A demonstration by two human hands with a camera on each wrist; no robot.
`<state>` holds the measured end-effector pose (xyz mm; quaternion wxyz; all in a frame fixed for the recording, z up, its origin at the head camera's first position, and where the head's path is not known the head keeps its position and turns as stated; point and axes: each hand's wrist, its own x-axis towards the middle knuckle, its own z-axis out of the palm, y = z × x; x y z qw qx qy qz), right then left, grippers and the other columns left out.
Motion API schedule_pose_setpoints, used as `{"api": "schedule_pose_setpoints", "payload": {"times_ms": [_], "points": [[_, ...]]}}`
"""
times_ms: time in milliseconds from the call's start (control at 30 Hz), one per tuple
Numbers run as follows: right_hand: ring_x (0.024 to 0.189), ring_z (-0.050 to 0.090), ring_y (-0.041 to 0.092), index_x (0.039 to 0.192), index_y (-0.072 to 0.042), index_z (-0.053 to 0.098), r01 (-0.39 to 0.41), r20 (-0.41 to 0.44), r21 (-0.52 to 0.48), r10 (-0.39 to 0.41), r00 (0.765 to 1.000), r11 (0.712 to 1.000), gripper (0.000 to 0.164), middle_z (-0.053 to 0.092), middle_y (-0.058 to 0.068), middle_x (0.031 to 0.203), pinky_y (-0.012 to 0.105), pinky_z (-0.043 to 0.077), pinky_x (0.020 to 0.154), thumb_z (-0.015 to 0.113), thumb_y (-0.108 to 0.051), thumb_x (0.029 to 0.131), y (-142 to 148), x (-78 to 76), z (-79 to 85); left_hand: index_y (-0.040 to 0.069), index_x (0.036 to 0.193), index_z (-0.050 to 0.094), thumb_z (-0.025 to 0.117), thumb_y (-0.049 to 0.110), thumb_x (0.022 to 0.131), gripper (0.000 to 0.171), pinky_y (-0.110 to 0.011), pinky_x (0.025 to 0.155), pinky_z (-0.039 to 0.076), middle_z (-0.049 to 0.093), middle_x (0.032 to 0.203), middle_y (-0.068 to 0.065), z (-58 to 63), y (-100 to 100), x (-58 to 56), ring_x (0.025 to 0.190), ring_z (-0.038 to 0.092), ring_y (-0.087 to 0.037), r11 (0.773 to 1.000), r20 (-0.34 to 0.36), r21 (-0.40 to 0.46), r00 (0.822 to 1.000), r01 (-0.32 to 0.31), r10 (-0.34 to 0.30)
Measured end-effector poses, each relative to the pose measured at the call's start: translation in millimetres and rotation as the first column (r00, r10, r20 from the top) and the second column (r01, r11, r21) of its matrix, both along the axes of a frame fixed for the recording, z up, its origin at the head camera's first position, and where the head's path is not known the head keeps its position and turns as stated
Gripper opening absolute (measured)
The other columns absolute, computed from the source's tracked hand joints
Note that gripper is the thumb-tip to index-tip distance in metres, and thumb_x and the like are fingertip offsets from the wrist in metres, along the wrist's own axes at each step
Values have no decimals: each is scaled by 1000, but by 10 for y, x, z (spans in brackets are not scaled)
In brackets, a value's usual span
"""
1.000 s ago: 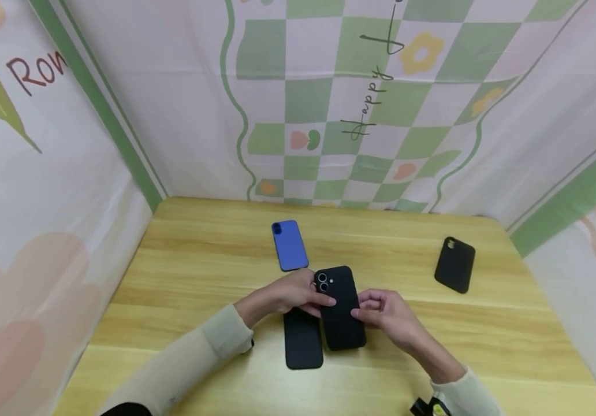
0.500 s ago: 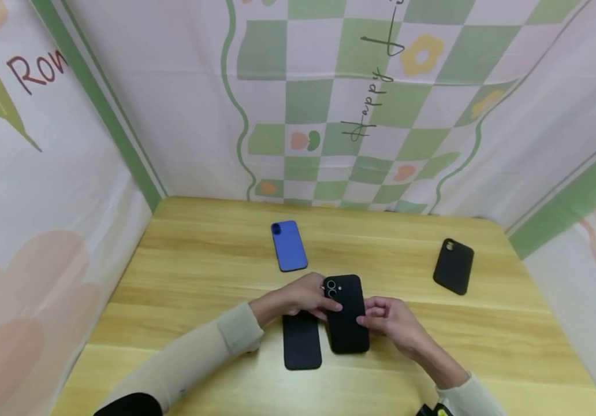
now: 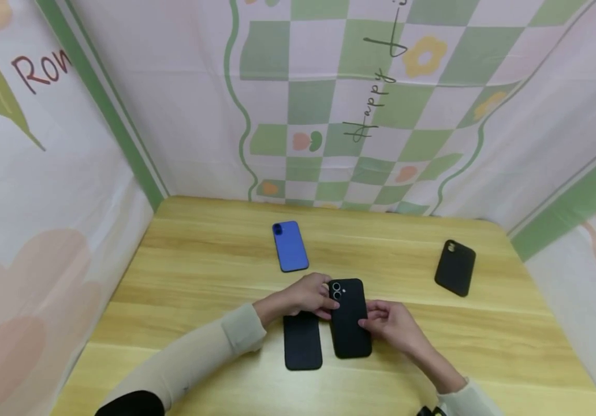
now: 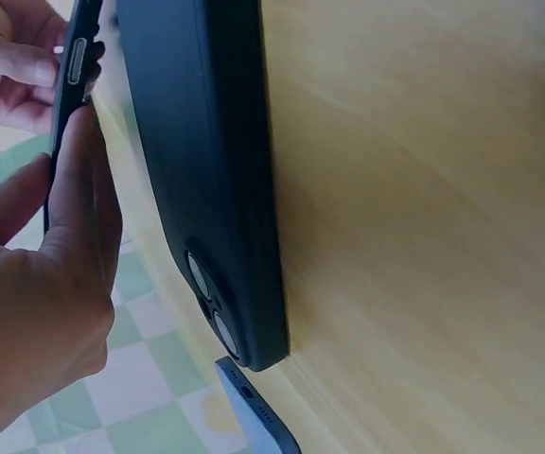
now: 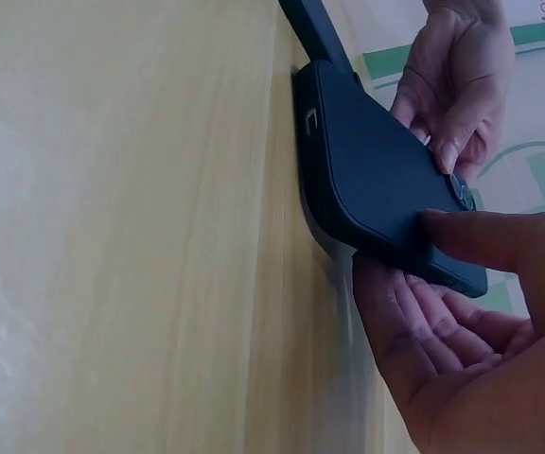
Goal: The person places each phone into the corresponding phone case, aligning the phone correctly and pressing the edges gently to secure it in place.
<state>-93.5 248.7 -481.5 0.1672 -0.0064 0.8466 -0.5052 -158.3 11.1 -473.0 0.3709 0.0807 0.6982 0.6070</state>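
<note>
Step in hand, judging by the grip: two-handed work along the rim of the black cased phone (image 3: 350, 332), likely seating or checking the case edge. Any next move on the rim calls for the left hand (image 3: 308, 293) to steady the camera end while the right hand (image 3: 391, 328) works its long edge with even thumb pressure. Main risk, as judged: slip or twist, since both grips are at the edges.

Cased phone: over the tabletop (image 3: 209, 248), right of centre, well in from the side edges. Back face up, lens end toward the far edge, tilted. Cannot tell if its lower end touches the wood.

Pose: left hand grasps the upper left side, thumb on the back by the lenses, other fingers behind. Right hand pinches the opposite long edge, thumb (image 5: 471, 236) flat on the back, fingers (image 5: 400, 312) bent underneath. Forearms angle in from the near left and near right.

Around it: second black phone (image 3: 303, 346) lies just left, its top partly hidden by the left hand. Blue phone (image 3: 291, 247) lies beyond, left of centre, between that hand and the far edge. Black case (image 3: 455, 270) sits well apart, toward the far right corner.
</note>
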Motion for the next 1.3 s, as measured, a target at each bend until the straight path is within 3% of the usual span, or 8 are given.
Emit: {"api": "schedule_pose_setpoints", "payload": {"times_ms": [67, 133, 267, 400, 567, 667, 1000, 1300], "points": [[87, 72, 18, 121, 16, 66, 9, -28, 61, -8, 1000, 998, 40, 76, 13, 98, 24, 61, 69, 82, -2, 89, -14, -6, 0, -7, 160, 33, 71, -11, 95, 76, -36, 72, 66, 74, 98, -15, -11, 8, -3, 85, 77, -30, 1000, -23, -24, 1000, -5, 5], [87, 72, 19, 119, 14, 68, 14, -46, 96, -10, 999, 995, 39, 76, 12, 98, 24, 60, 70, 83, -3, 88, -28, -7, 0, -7, 159, 35, 73, -10, 94, 75, -35, 70, 66, 73, 94, -14, -24, 16, -10, 82, 77, -31, 999, -64, -53, 998, -4, 0], [84, 70, 18, 114, 11, 71, 11, -83, 146, 1, 997, 989, 34, 75, 9, 94, 24, 59, 68, 85, -4, 87, -49, -3, 4, -6, 137, 57, 79, -6, 91, 51, -33, 63, 64, 70, 77, -10, -44, 26, -30, 72, 77, -29, 989, -210, -149, 977, 11, -43], [79, 68, 16, 108, 8, 73, 1, -104, 186, 19, 994, 983, 30, 73, 5, 88, 23, 57, 65, 87, -7, 86, -62, 3, 16, -2, 119, 67, 85, 2, 88, 36, -26, 56, 59, 66, 69, -3, -40, 23, -53, 62, 71, -19, 963, -355, -269, 928, 18, -117], [75, 67, 14, 104, 6, 75, 5, -123, 214, 22, 992, 977, 28, 73, 3, 84, 23, 55, 62, 88, -8, 84, -68, 14, 0, 2, 113, 73, 90, 13, 85, 35, -19, 59, 46, 61, 73, 4, -33, 20, -70, 65, 56, -8, 916, -471, -400, 856, 8, -213], [74, 68, 14, 104, 7, 75, 21, -124, 220, 7, 992, 975, 28, 73, 3, 84, 23, 56, 62, 88, -7, 84, -74, 20, -10, 2, 112, 75, 91, 15, 85, 35, -19, 62, 43, 62, 75, 4, -39, 28, -75, 68, 54, -7, 896, -500, -445, 830, -1, -247], [72, 67, 13, 103, 5, 75, 34, -135, 249, 0, 991, 968, 26, 73, 2, 82, 22, 55, 61, 88, -7, 84, -100, 26, -15, 4, 116, 76, 92, 21, 85, 38, -23, 73, 50, 73, 101, -4, -32, 68, -72, 84, 60, -11, 837, -543, -546, 773, -27, -329], [71, 69, 13, 102, 5, 76, 56, -170, 269, -10, 985, 961, 25, 73, 2, 81, 22, 56, 62, 89, -4, 82, -116, 73, -35, 4, 123, 76, 90, 24, 87, 43, -27, 84, 53, 70, 114, -7, -68, 85, -58, 100, 60, -16, 807, -557, -588, 748, -49, -361]]}}
